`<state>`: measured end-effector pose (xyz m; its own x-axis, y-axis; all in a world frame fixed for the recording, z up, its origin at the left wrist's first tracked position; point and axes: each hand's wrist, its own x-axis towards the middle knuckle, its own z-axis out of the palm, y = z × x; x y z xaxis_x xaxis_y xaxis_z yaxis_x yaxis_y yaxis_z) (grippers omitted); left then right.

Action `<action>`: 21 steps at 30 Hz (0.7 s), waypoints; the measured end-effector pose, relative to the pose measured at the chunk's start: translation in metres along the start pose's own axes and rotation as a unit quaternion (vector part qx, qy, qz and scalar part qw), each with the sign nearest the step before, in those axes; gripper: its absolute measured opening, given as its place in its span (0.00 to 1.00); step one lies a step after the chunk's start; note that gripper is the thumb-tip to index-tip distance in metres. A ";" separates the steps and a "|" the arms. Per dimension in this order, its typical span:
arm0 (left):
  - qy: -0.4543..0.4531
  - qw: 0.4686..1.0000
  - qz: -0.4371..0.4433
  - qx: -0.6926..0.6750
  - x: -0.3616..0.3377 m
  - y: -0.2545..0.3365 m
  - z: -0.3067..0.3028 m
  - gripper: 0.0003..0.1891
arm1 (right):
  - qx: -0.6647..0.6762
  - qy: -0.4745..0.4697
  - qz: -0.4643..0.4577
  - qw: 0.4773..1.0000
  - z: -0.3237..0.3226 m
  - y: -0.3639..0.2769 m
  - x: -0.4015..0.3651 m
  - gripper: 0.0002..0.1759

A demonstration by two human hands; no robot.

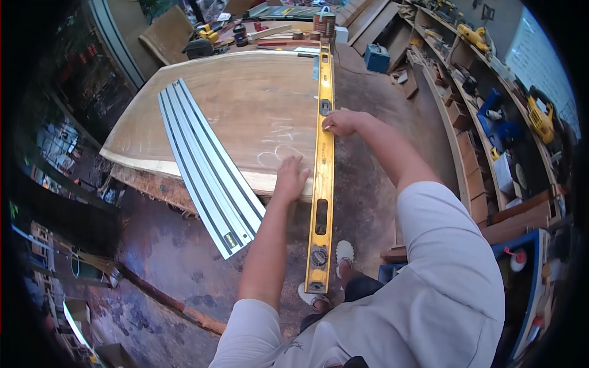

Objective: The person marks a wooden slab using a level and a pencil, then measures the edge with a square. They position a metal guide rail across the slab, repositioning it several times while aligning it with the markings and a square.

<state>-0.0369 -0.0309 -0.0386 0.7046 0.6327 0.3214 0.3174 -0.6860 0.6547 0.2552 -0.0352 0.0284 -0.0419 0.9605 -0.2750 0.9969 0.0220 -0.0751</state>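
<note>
A long yellow spirit level (321,178) lies along the right edge of a large wooden slab (245,92), its near end jutting past the slab toward me. My right hand (341,121) is closed on the level near its middle. Just left of the level, my left hand (291,178) rests on the slab's near edge with its fingers spread and nothing in it. A silver guide rail (205,159) with dark stripes lies slanted across the slab, its near end hanging over the front edge. White chalk marks show on the wood.
Shelves (457,110) with tools and wood blocks run along the right. A blue box (376,58) stands on the floor at the back right. Behind the slab are a leaning board (167,35), a can (324,26) and a dark bottle (240,34).
</note>
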 end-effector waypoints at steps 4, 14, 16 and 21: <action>0.004 0.999 0.016 -0.051 0.001 -0.009 0.004 0.24 | -0.043 0.064 -0.059 0.995 0.009 0.005 0.003 0.17; -0.035 0.999 0.006 0.012 0.003 0.011 -0.004 0.29 | -0.047 0.072 -0.024 0.996 -0.001 -0.009 -0.009 0.15; -0.041 0.999 -0.007 0.007 0.007 0.019 -0.007 0.30 | -0.043 0.064 -0.027 0.997 0.000 -0.007 -0.007 0.15; -0.104 0.985 0.023 0.133 0.031 0.040 0.006 0.28 | -0.046 0.059 -0.028 0.997 -0.003 -0.010 -0.009 0.16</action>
<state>0.0015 -0.0409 -0.0067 0.8283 0.5300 0.1816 0.4175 -0.8000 0.4309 0.2460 -0.0434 0.0346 -0.0949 0.9828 -0.1585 0.9953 0.0967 0.0034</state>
